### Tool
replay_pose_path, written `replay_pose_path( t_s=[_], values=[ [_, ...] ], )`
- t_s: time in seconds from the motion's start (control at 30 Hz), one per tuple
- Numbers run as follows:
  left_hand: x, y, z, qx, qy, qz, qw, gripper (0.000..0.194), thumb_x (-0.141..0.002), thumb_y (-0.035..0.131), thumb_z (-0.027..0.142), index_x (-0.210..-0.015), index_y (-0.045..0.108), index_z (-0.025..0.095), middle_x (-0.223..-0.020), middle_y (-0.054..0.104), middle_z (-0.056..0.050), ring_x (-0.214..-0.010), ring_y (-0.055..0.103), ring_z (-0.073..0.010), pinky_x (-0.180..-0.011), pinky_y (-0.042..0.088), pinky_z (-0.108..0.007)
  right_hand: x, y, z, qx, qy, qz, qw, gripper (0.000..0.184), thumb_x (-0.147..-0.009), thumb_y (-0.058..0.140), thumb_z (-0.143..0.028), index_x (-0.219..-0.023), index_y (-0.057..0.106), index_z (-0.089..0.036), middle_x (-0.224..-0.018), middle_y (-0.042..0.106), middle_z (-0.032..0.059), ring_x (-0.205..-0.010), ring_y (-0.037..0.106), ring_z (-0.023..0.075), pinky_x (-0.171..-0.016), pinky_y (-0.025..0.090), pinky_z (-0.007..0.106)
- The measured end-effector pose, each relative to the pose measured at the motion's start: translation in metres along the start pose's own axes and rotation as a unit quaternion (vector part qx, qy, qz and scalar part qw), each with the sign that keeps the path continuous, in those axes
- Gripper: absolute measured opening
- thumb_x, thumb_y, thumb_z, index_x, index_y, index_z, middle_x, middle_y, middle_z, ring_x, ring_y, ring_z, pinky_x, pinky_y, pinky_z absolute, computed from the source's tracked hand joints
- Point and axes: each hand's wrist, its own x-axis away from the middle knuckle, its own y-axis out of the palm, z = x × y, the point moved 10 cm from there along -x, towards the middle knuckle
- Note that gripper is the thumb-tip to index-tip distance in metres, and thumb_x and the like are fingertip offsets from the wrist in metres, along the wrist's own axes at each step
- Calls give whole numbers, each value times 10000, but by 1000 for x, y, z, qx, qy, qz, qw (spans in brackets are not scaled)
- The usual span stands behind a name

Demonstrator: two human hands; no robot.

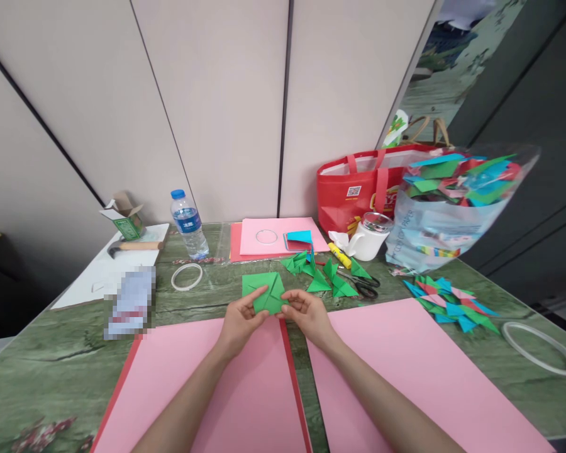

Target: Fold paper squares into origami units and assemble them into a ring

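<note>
L hand (239, 322) & R hand (310, 316) are pinching, fingers nearly closed, the folded green paper (271, 301) between them, over the desk (212, 303) near a pink sheet's (193, 371) far edge, prob. b/c its loose folds are needing support from both sides.

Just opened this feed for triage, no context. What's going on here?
A person's left hand and right hand hold a partly folded green paper between them. Pink sheets lie under the forearms. Beyond the hands, folded green pieces lie near scissors. At the right, a clear bag is full of colored folded pieces.
</note>
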Motion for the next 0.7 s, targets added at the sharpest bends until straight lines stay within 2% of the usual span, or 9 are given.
replay_pose_path(
  t_s=[0.1,0.17,0.27,0.37,0.47,0.57,0.7],
  values=[
    [0,-4,1,-19,-5,7,1000,513,-641,662,228,-1139,562,151,-503,198,88,-462,156,-52,-407,142,-179,0,-2,-1,-3,6,-2,1000,284,-588,697,-348,-761,544,-183,-657,565,-33,-588,647,162,-616,527,306],
    [0,-5,0,-14,-8,8,1000,517,-635,668,224,-1137,564,156,-496,191,91,-460,151,-52,-407,138,-181,-1,-3,-3,5,-1,0,1000,269,-598,690,-350,-759,555,-182,-688,576,-21,-594,648,163,-616,525,308],
    [0,-4,1,12,-14,3,1000,535,-628,671,211,-1147,554,154,-500,328,77,-461,236,-51,-419,204,-174,-1,-1,-4,23,-9,-14,1000,251,-632,660,-360,-788,577,-182,-697,590,-6,-626,642,166,-633,518,315],
    [0,-1,4,35,-13,-8,999,515,-623,670,199,-1125,569,145,-598,501,30,-509,366,-64,-469,298,-178,-1,0,-12,65,-53,-17,996,218,-636,659,-341,-774,606,-180,-764,602,20,-718,612,169,-661,505,303],
    [1,2,6,36,-12,-20,999,505,-622,675,206,-1114,576,149,-580,531,27,-492,385,-71,-465,316,-184,0,-5,-21,111,-93,14,989,169,-666,631,-318,-757,617,-176,-799,598,39,-751,572,171,-639,494,281],
    [1,3,6,58,-7,-26,998,536,-645,667,229,-1160,537,157,-614,574,9,-530,443,-91,-508,369,-200,1,-9,-23,128,-105,34,986,162,-692,585,-293,-800,599,-173,-765,579,36,-675,544,154,-533,478,247],
    [-2,-10,0,41,3,29,999,445,-672,637,305,-1087,593,150,-791,642,-48,-640,523,-134,-576,434,-240,3,-7,-27,179,-126,36,975,173,-702,529,-223,-852,603,-177,-805,552,36,-697,518,143,-498,454,207]
  ],
)
